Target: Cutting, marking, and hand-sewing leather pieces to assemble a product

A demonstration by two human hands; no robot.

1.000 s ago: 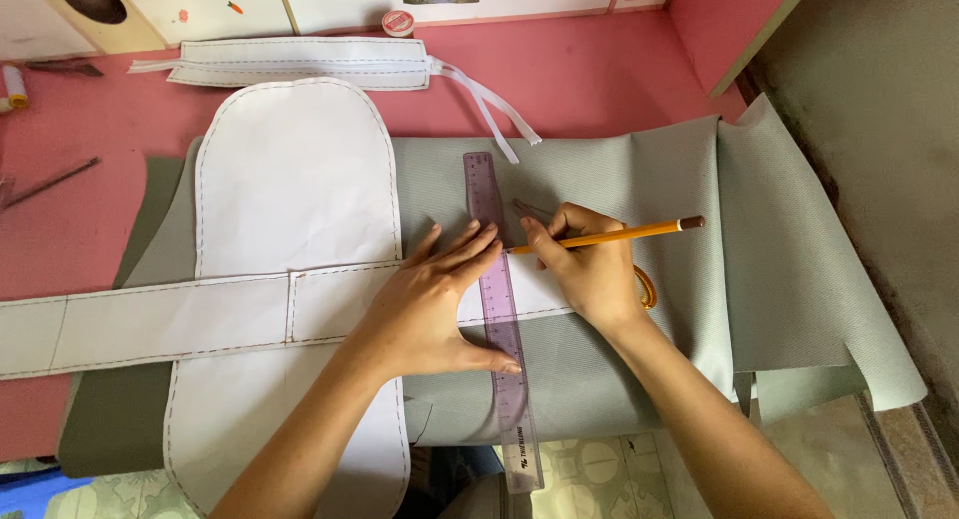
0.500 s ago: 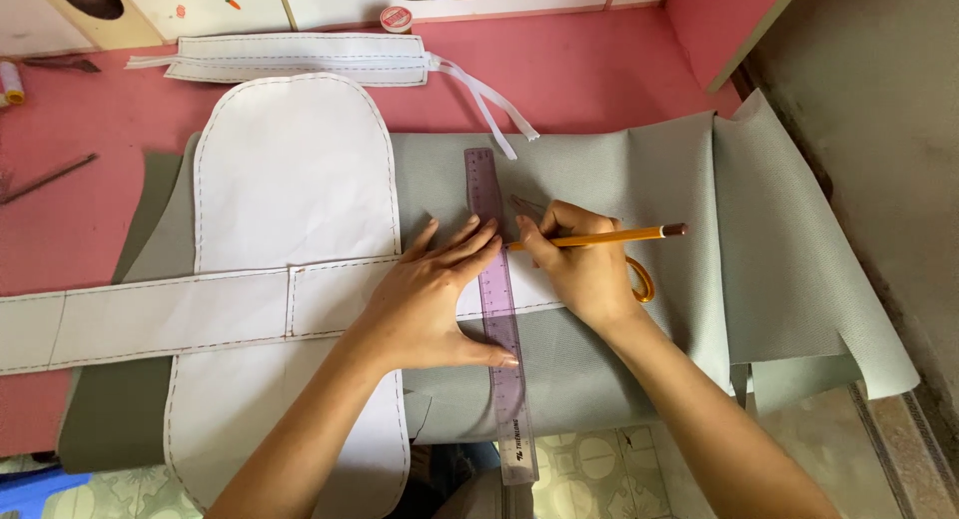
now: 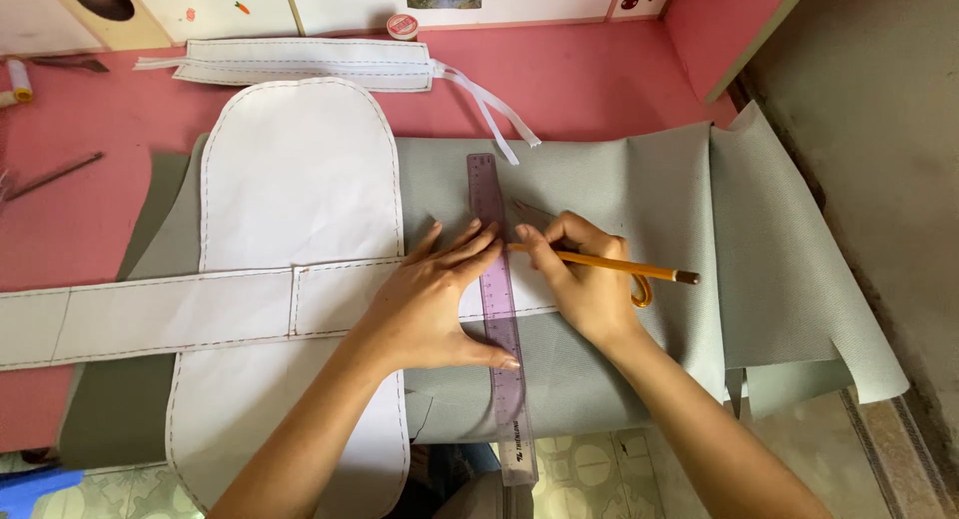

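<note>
Surroundings: pink table (image 3: 599, 79); grey fabric (image 3: 639, 189) spread across it, its right edge hanging past the table; white oval pattern piece (image 3: 300, 179) lying on the fabric, crossed by a long white strap piece (image 3: 150, 319); a second stitched white band (image 3: 300, 61) with loose tapes at the far edge; small round red-and-white tin (image 3: 402, 25) beyond it; thin dark tool (image 3: 55, 175) at far left
In the way: strap piece runs under the left palm and ends just beside the ruler; oval piece well clear of the pencil
Ruler (image 3: 496, 309): translucent purple, lying lengthwise toward the person on the fabric, near end overhanging the table edge
Left hand (image 3: 435, 304): fingers spread flat, tips and thumb pressing the ruler down
Right hand (image 3: 584, 279): pinching a yellow pencil (image 3: 609, 264); tip at the ruler's right edge, beside the left fingertips
</note>
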